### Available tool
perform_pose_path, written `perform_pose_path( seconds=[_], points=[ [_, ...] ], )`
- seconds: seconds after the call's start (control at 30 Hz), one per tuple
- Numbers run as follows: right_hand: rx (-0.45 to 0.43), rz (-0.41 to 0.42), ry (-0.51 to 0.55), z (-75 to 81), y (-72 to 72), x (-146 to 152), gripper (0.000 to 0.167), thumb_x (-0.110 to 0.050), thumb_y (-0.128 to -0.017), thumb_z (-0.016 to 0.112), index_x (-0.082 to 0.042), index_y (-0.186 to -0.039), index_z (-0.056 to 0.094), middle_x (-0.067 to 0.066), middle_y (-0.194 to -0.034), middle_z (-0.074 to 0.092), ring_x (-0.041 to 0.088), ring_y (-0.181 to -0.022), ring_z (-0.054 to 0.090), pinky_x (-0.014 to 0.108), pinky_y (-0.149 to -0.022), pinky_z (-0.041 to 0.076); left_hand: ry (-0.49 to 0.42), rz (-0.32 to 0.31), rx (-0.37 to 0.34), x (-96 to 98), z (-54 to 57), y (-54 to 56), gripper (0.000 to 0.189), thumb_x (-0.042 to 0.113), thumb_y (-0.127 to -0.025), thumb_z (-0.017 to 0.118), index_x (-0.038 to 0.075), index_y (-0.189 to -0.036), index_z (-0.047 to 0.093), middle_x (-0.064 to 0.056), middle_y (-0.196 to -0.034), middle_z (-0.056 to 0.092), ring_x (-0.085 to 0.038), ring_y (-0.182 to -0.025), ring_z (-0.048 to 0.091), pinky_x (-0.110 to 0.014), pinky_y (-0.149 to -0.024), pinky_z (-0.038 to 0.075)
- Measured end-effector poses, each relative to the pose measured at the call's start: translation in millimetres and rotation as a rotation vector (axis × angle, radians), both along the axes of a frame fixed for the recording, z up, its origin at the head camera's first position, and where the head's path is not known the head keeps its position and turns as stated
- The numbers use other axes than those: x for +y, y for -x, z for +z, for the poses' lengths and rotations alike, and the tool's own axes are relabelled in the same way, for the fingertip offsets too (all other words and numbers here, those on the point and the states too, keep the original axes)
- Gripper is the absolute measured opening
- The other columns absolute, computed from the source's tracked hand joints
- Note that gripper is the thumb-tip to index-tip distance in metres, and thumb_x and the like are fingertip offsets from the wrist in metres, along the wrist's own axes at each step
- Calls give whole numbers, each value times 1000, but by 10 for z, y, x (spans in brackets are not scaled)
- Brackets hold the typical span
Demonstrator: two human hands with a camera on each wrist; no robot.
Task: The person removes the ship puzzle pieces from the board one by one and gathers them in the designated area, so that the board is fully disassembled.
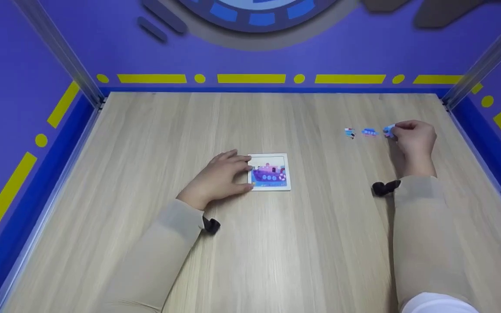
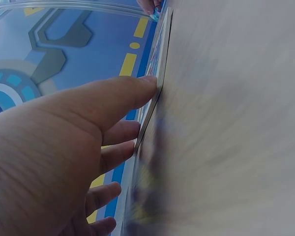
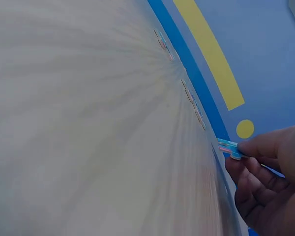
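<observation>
Pale wood-grain table (image 1: 276,243), purple walls (image 1: 355,48) with yellow dashes, beige sleeves (image 1: 424,234)

Surface: we note a light wood-grain table (image 1: 302,243).
Centre: we find a white-framed puzzle board (image 1: 269,172) lying flat.
Far right: we record two loose puzzle pieces (image 1: 350,132) (image 1: 369,132) lying side by side, apart from the board.

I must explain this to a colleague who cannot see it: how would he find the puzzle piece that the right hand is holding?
Look on the wooden table, far right side, for a row of three small blue puzzle pieces. The rightmost piece is the one. Unlike its two neighbours, which lie free, the right hand pinches it.
</observation>
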State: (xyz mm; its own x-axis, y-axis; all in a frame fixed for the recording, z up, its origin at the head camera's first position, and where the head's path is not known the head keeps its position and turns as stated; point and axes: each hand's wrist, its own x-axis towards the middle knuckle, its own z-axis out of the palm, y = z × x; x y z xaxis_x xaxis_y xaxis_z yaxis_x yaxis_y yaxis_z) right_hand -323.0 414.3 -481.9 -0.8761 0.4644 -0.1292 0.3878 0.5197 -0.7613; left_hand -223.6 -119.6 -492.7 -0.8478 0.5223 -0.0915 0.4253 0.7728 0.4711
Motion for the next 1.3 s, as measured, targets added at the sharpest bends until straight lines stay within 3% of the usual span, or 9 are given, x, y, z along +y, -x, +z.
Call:
perform_pose_path(
  seconds=[0.13, 0.37, 0.47, 0.9, 1.3],
  points=[
    [12, 12, -18, -27, 3, -9, 41, -27, -111, 69, -4, -145, 74, -14, -102, 70, 2, -91, 68, 10, -75, 57, -2, 8, -1, -6, -6, -9, 61, 49, -106, 76, 16, -157, 68, -2, -179, 50, -39, -176, 27, -57, -148, 17],
    [-21, 2, -65, -56, 6, 4, 42, -28, -112, 68, -5, -146, 74, 4, -128, 72, 3, -93, 62, 12, -76, 55, -4, -4, -1, -10, -18, -19, 61, 49, -106, 76, 15, -157, 68, -3, -179, 50, -41, -176, 27, -58, -147, 17],
    [-27, -6, -65, -57, 3, 9, 43, -29, -112, 68, -6, -147, 73, 5, -133, 70, 5, -97, 61, 15, -80, 54, -7, -6, -2, -10, -18, -21, 62, 49, -106, 76, 15, -157, 68, -4, -179, 50, -41, -176, 27, -58, -147, 17],
    [32, -23, -31, 59, -1, -97, 44, -34, -113, 65, -10, -149, 72, -13, -115, 66, 1, -99, 60, 20, -89, 55, -3, 6, -1, -1, -8, -13, 61, 49, -106, 76, 17, -157, 69, -2, -179, 50, -40, -176, 27, -58, -147, 18],
    [112, 92, 107, 195, -3, -510, 40, -40, -112, 68, -13, -141, 75, -15, -113, 67, 5, -106, 64, 22, -96, 56, 1, 10, 0, 10, -7, -13, 60, 49, -106, 76, 17, -156, 69, -2, -179, 50, -41, -176, 26, -58, -147, 18]
  ],
)
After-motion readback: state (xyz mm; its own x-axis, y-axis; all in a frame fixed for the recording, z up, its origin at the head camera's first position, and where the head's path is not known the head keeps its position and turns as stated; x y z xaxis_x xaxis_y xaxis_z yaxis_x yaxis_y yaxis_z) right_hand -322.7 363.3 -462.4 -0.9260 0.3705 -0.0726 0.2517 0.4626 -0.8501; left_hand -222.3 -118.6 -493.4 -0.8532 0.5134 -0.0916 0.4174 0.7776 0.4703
